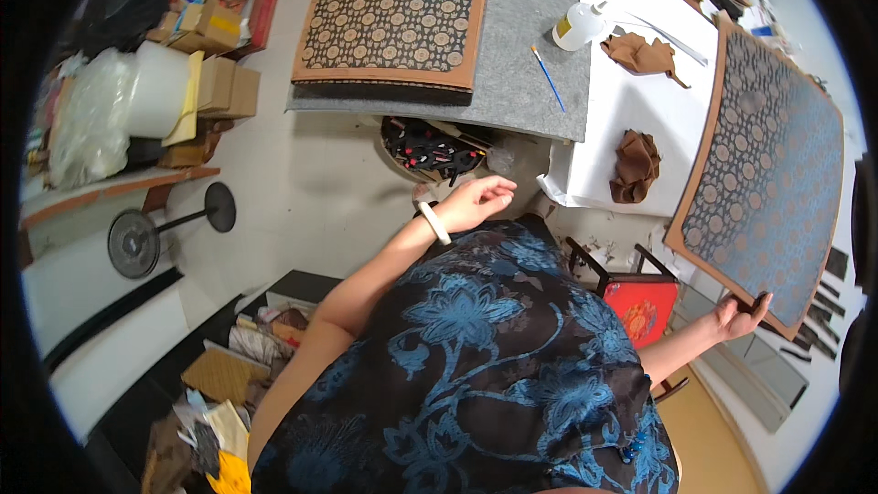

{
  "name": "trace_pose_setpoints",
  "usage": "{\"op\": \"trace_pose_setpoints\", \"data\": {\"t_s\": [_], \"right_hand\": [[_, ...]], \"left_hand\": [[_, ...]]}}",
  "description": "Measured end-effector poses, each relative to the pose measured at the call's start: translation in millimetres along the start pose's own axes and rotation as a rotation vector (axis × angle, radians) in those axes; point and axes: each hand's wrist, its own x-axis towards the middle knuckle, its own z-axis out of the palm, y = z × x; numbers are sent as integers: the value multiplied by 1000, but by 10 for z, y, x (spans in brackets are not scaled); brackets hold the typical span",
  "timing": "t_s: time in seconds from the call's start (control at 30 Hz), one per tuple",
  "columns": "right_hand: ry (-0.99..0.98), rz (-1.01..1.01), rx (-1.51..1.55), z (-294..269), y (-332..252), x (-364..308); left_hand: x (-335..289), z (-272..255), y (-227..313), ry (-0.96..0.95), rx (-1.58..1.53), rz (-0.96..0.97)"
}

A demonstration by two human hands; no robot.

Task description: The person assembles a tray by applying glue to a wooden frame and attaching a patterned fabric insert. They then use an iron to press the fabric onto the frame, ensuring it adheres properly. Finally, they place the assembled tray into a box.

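Note:
My right hand [739,316] grips the lower edge of a stiff patterned panel [764,160], held tilted off to the right. The panel has a brown border and dark ground with rows of round motifs, and light glints across its surface. My left hand [476,202], with a pale bangle at the wrist, hangs in front of my body with fingers loosely bent and nothing in them. A stack of similar patterned panels [393,14] lies on the grey felt-topped table [521,82] ahead. On that table are a paintbrush [549,80] with a blue handle and a white squeeze bottle [578,27].
Two crumpled brown cloths [637,167] lie on the white-covered surface [594,110]. A basket [430,148] of tools sits under the table. At left are a black fan [134,242] and stacked cardboard boxes [210,27]. A red-seated chair [637,306] stands near my right arm.

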Motion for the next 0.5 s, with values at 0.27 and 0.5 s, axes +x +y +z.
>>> {"op": "trace_pose_setpoints", "data": {"t_s": [0.27, 0.5], "right_hand": [[-203, -184, -38, 1347, 626, -1827], [-402, -71, -114, 2046, 1320, -2137]], "left_hand": [[-69, -277, 1108, -190, -637, 558], [-43, -802, 1493, 376, -1100, 416]]}}
